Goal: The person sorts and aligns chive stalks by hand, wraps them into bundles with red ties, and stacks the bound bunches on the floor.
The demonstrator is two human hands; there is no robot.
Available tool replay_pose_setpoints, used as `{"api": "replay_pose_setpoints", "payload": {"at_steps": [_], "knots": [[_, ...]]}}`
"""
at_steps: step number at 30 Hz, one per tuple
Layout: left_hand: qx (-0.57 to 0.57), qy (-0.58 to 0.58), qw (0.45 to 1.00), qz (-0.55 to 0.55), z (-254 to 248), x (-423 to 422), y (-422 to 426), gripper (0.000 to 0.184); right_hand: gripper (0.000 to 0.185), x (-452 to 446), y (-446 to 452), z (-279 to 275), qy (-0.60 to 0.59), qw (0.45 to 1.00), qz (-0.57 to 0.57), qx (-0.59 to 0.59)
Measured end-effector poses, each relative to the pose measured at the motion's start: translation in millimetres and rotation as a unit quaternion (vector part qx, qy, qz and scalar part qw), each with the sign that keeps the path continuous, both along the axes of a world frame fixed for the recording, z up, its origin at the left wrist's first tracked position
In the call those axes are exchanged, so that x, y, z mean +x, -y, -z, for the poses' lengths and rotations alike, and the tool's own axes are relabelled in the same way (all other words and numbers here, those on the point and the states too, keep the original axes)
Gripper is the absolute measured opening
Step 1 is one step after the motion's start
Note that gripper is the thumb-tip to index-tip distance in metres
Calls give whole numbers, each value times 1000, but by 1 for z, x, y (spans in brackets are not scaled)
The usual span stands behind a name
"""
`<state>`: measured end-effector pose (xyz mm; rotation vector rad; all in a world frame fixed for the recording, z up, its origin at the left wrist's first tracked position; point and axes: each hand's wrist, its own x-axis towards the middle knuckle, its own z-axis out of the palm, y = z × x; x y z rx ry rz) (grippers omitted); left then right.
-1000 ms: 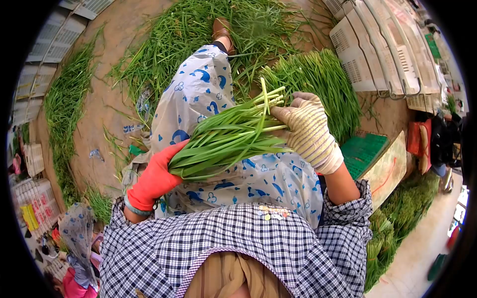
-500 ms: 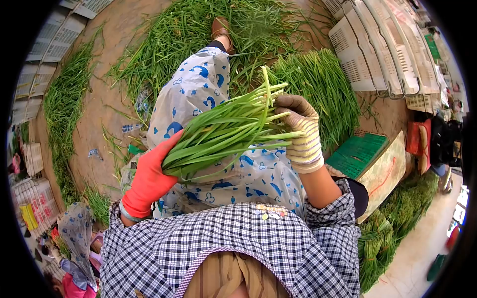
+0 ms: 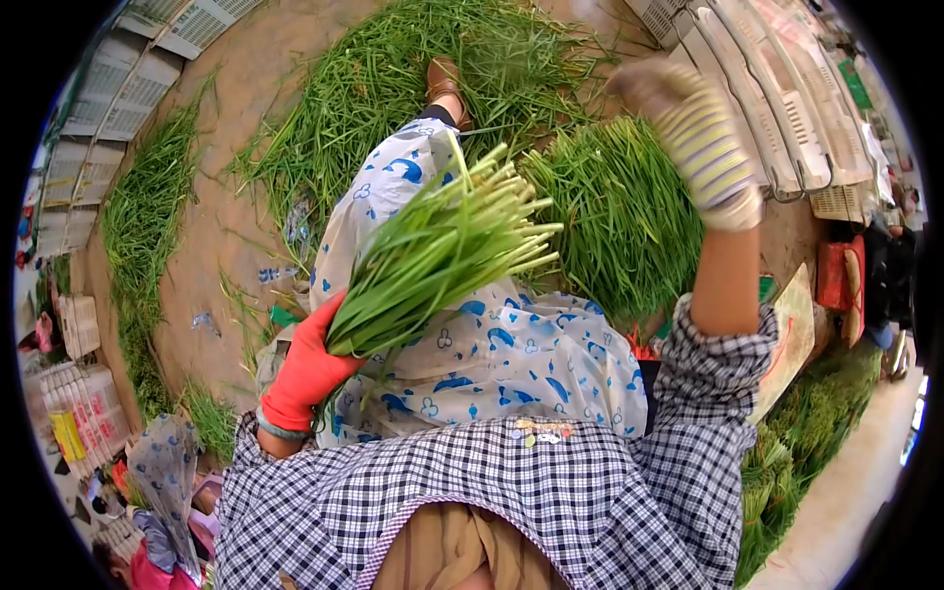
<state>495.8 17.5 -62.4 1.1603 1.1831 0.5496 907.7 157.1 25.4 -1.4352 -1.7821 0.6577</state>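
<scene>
My left hand (image 3: pixel 307 372), in a red-orange rubber glove, grips a bunch of chives (image 3: pixel 438 261) by its leafy end. The pale cut ends fan out to the upper right, above my lap. My right hand (image 3: pixel 693 143), in a striped knit glove with dark fingertips, is raised away from the bunch at the upper right. Motion smears its fingers, so whether they hold anything is unclear. Below and left of that hand is a dense stack of chives (image 3: pixel 619 211). A plastic apron with blue whales (image 3: pixel 482 344) covers my lap.
Loose greens (image 3: pixel 334 108) are heaped on the floor around my outstretched foot (image 3: pixel 444 84). Another strip of greens (image 3: pixel 147 236) lies at left. White plastic crates (image 3: pixel 733 88) stand at upper right, more crates (image 3: pixel 118 84) at upper left. Tied bundles (image 3: pixel 801 442) lie at lower right.
My right hand has left the stem ends and swung up and to the right. The bunch in my left hand has tilted more upright, its cut ends now free.
</scene>
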Motion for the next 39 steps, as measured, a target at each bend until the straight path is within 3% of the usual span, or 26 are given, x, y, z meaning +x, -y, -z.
{"api": "replay_pose_setpoints", "payload": {"at_steps": [2, 3, 7, 9, 13, 15, 17, 19, 21, 23, 24, 25, 28, 31, 35, 37, 39], "knots": [[24, -28, 999, 6, 2, 3, 3, 71, 8, -21, 8, 26, 182, 967, -177, -13], [19, -28, 999, 3, 4, 4, 6, 71, 10, -41, 22, 23, 189, 958, -179, -124], [37, -32, 999, 1, 15, 1, 9, 68, 40, -60, 40, 62, 373, 897, -233, -43], [36, -36, 999, 4, 22, -5, 10, 65, 51, -64, 47, 74, 321, 912, -255, 10], [36, -39, 998, 29, 31, -10, 11, 61, 57, -83, 57, 83, 280, 925, -253, -29], [43, -50, 997, 31, 31, -10, 12, 58, 66, -97, 62, 86, 376, 916, -138, -20], [7, -27, 999, 23, 29, -11, 11, 58, 72, -106, 66, 87, 391, 914, -105, 16], [-3, -24, 1000, 19, 27, -13, 9, 59, 75, -110, 68, 86, 381, 912, -30, 152], [-10, -18, 1000, 19, 24, -15, 4, 61, 74, -113, 66, 92, 337, 925, 9, 176], [-31, -9, 999, 31, 23, -15, 0, 63, 71, -119, 67, 93, 189, 946, 119, 234], [-29, -8, 999, 30, 23, -14, -1, 63, 58, -122, 67, 89, 172, 936, 148, 269], [-40, -3, 999, 25, 23, -13, -1, 63, 58, -119, 70, 87, 173, 936, 148, 270], [-48, 5, 999, 17, 25, -11, 0, 63, 43, -112, 69, 85, 330, 923, 1, 199], [-35, -1, 999, 28, 27, -11, 2, 61, 46, -120, 68, 84, 339, 935, -39, 99], [-7, 15, 1000, 15, 27, -4, 4, 56, 54, -130, 65, 87, 253, 950, -25, 179], [3, 8, 1000, 17, 33, -5, 7, 55, 58, -138, 61, 78, 290, 949, -42, 119], [13, 1, 1000, 23, 34, -5, 8, 55, 55, -147, 54, 73, 396, 905, -106, -113]]}}
